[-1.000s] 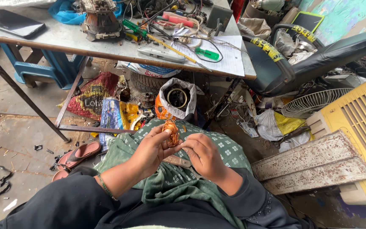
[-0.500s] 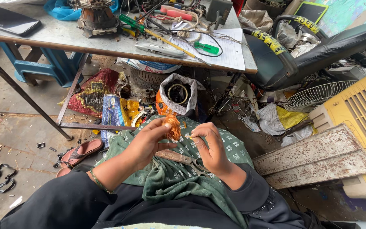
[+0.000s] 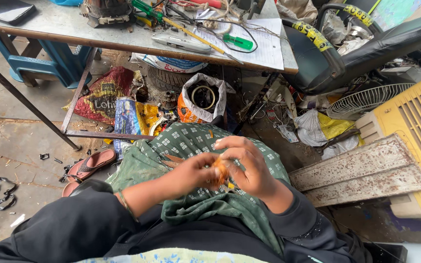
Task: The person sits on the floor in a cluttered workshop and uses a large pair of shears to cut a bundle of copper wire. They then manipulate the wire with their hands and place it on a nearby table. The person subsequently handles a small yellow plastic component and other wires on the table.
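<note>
Two bare hands meet over the lap, both closed on one small orange-copper coil piece [image 3: 220, 171]. Left hand [image 3: 197, 171] comes in from the left, fingers curled, gripping the piece's left side; thin bangle [image 3: 125, 204] on that wrist. Right hand [image 3: 247, 163] wraps over the top and right side, fingertips [image 3: 226, 144] bent down onto it, so most of the piece is hidden and its exact shape can't be made out. Piece sits between the palms, above the green patterned cloth [image 3: 191, 139] spread over the knees. Another brownish flat bit [image 3: 174, 159] lies on the cloth just left of the hands, apart from them. Black sleeves cover both forearms. Ahead, grey metal-topped work table [image 3: 59, 30] carries a green-handled screwdriver [image 3: 237, 41], a long yellow-shafted tool [image 3: 191, 30], a grey utility knife [image 3: 181, 44], a white ruled paper sheet [image 3: 264, 41] and a tangle of wire. Under the table: white plastic bag holding a ring-shaped part [image 3: 203, 96], red printed sack [image 3: 103, 95], blue plastic stool [image 3: 49, 63]. Pink-brown sandal [image 3: 91, 164] on the concrete floor, left of the knee. To the right: black office chair [image 3: 366, 48] with yellow tape on its armrest, white wire fan guard [image 3: 364, 100], yellow slatted cooler housing [image 3: 415, 131], rusty white metal panel [image 3: 361, 168].
</note>
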